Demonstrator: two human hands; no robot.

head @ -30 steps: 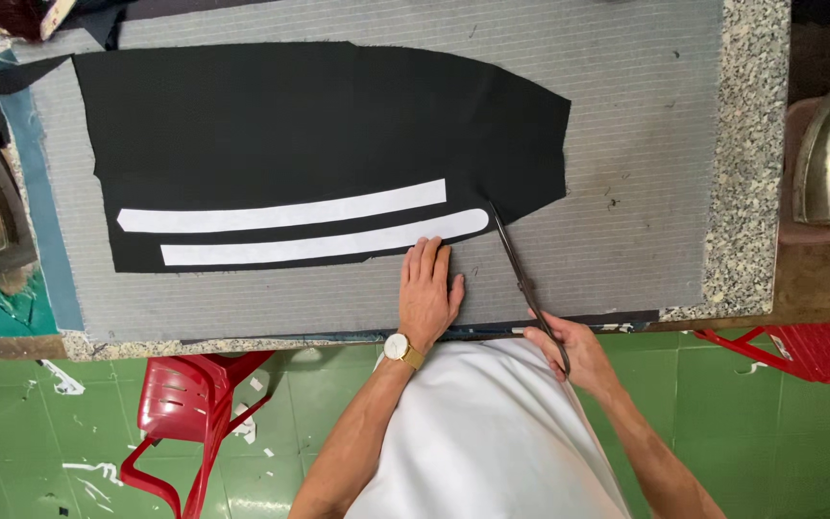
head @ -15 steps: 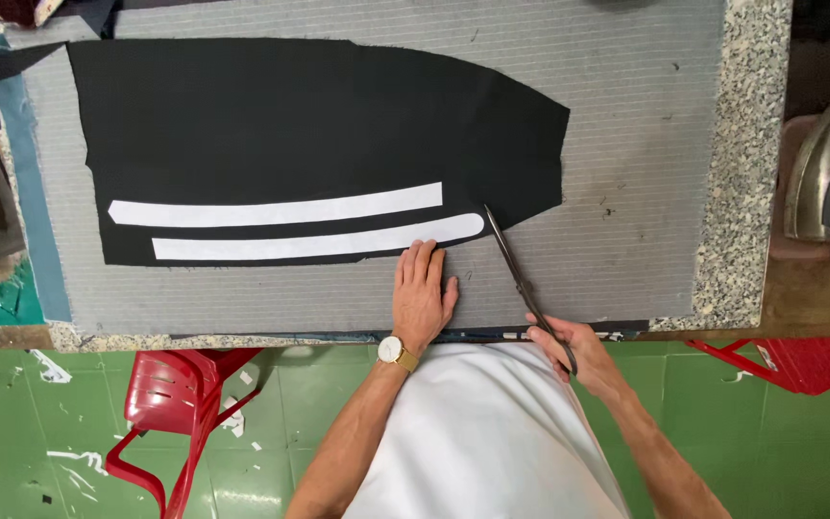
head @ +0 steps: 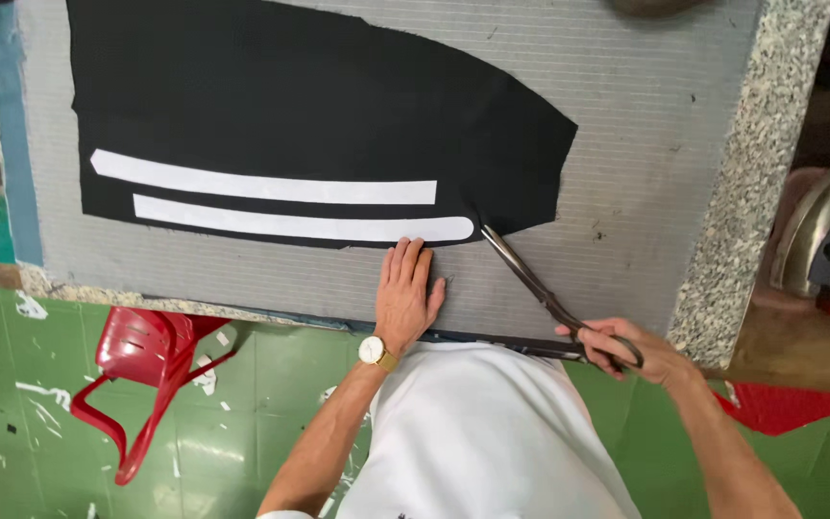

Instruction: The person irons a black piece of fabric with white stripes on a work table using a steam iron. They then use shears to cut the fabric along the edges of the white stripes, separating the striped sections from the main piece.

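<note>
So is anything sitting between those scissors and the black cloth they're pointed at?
Nothing visible. The scissors, held in the right hand, have their tips right at the black fabric edge beside the lower white strip. The left hand lies flat just below that strip, left of the blades.

Left hand [head: 407, 296] flat on the grey table [head: 626, 173], fingertips at the black fabric [head: 319, 106] edge — right hand [head: 622, 351] grips long scissors [head: 540, 293], tips meeting the cloth beside two white strips [head: 280, 207].

Black fabric [head: 319, 115] w/ white strips [head: 261, 187]; grey ribbed mat [head: 646, 144]; red chair [head: 151, 370], maybe plastic.
</note>
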